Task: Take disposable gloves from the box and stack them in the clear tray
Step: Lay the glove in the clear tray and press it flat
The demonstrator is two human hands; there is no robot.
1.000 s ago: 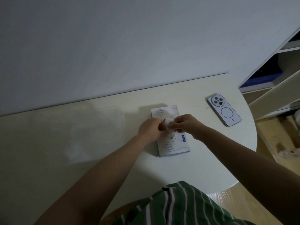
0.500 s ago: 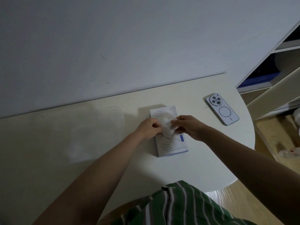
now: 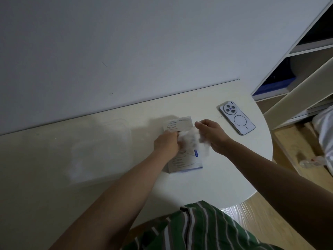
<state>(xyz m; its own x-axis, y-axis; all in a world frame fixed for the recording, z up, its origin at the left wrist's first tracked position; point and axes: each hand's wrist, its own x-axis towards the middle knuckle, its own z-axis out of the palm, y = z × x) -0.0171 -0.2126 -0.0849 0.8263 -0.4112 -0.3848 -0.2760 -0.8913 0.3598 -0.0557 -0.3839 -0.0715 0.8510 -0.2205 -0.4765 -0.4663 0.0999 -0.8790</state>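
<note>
Your left hand (image 3: 166,144) and right hand (image 3: 211,135) each pinch a crumpled translucent glove (image 3: 191,138) over its box (image 3: 182,160), apparently to spread it flat for stacking.

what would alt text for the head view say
The left hand and right hand grip a crumpled translucent glove over a flat glove box on a pale table. A clear tray sits left of the box, a phone to its right.

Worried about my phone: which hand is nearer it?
The right hand, gripping the glove; the left hand is farther from the phone, over the box.
</note>
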